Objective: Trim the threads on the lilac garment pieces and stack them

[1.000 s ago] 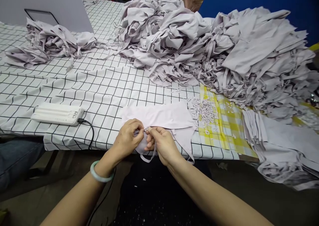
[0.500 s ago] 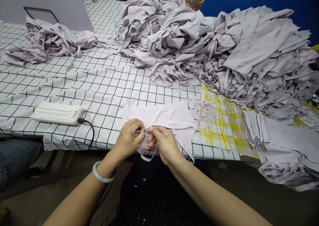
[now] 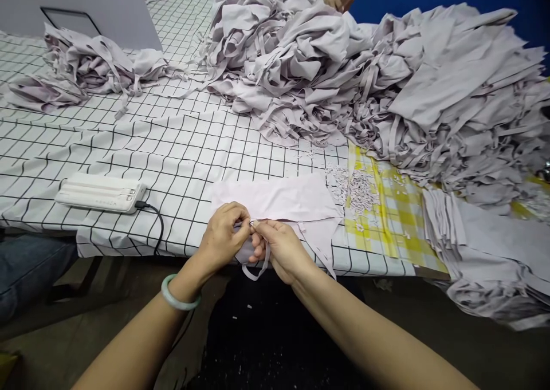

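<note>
A pale lilac garment piece (image 3: 275, 198) lies at the table's front edge, with a thin strap (image 3: 256, 275) looping down from it over the edge. My left hand (image 3: 226, 235), wearing a pale green bangle (image 3: 174, 298) on its wrist, is closed in a pinch at the strap. My right hand (image 3: 281, 249) pinches the strap from the other side, thumb against forefinger and the other fingers curled. Between the two sets of fingertips, which nearly touch, sits a tiny shiny piece (image 3: 252, 223); its kind is too small to tell.
Large heaps of lilac fabric (image 3: 296, 63) fill the back and right. Small pale pieces (image 3: 358, 189) are scattered by a yellow checked cloth (image 3: 389, 224). Left stands a white power bank (image 3: 101, 192) with a black cable (image 3: 161, 229). Folded fabric (image 3: 494, 247) hangs over the right edge.
My right fingertips have shifted slightly left, closer to my left ones, around the tiny piece. The garment stays in place. The camera view has moved a little.
</note>
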`<action>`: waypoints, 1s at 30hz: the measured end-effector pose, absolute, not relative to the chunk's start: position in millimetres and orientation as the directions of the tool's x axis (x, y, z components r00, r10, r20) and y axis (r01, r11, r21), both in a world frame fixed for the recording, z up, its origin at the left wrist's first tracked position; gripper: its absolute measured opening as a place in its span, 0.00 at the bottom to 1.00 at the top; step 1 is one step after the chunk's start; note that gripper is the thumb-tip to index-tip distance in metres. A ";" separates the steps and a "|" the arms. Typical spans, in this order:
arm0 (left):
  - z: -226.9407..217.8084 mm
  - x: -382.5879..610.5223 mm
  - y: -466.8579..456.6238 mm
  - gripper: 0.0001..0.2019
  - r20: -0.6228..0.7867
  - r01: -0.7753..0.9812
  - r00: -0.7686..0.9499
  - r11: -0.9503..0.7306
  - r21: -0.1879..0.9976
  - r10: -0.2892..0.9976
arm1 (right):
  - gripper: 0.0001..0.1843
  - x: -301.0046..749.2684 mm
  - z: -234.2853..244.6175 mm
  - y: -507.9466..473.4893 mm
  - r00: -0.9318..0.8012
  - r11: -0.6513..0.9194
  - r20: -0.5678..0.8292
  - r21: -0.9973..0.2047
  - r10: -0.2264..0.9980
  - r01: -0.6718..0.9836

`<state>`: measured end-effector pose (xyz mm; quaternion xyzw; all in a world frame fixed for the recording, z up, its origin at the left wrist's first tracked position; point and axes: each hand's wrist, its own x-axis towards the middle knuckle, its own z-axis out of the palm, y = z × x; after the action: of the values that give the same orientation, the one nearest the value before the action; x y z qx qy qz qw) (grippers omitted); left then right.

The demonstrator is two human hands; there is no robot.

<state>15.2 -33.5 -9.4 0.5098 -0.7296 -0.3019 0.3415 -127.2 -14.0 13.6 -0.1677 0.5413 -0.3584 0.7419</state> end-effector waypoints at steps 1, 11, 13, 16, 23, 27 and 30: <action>-10.2 15.2 -33.5 0.06 0.201 -0.545 -0.248 0.308 0.780 -0.948 | 0.11 -128.9 14.1 -15.6 0.177 0.705 -0.696 -0.613 -0.696 0.357; -4.2 35.9 -34.5 0.05 0.224 -0.417 -0.380 0.383 0.824 -0.897 | 0.16 -141.2 22.2 26.8 0.284 0.746 -0.690 -0.615 -0.666 0.256; 0.4 47.7 -37.9 0.08 0.209 -0.488 -0.286 0.330 0.808 -0.935 | 0.16 -160.4 26.2 48.6 0.171 0.602 -0.583 -0.794 -0.794 0.088; 2.1 61.6 -51.4 0.13 0.194 -0.766 -0.002 0.126 0.631 -0.981 | 0.13 -205.0 29.5 42.3 -0.112 0.266 -0.243 -0.909 -0.964 -0.320; 16.1 63.6 -99.7 0.19 -0.159 -0.920 0.123 -0.172 0.352 -0.980 | 0.11 -264.9 15.9 -93.5 -0.147 0.106 0.126 -0.283 -0.981 -0.953; 31.8 59.1 -102.7 0.14 -0.250 -0.934 0.007 -0.096 0.345 -0.968 | 0.09 -251.1 1.8 -115.8 -0.091 0.083 0.024 -0.246 -0.996 -0.966; 32.5 55.1 -95.0 0.10 -0.219 -0.894 0.008 -0.105 0.435 -0.976 | 0.10 -248.4 -3.4 -115.7 -0.086 0.072 0.042 -0.263 -0.995 -0.962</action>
<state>55.1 -95.0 32.5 0.7046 -0.6635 -0.2364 0.0859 -248.4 -115.7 -3.4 -0.6719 0.7283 -0.1119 0.0743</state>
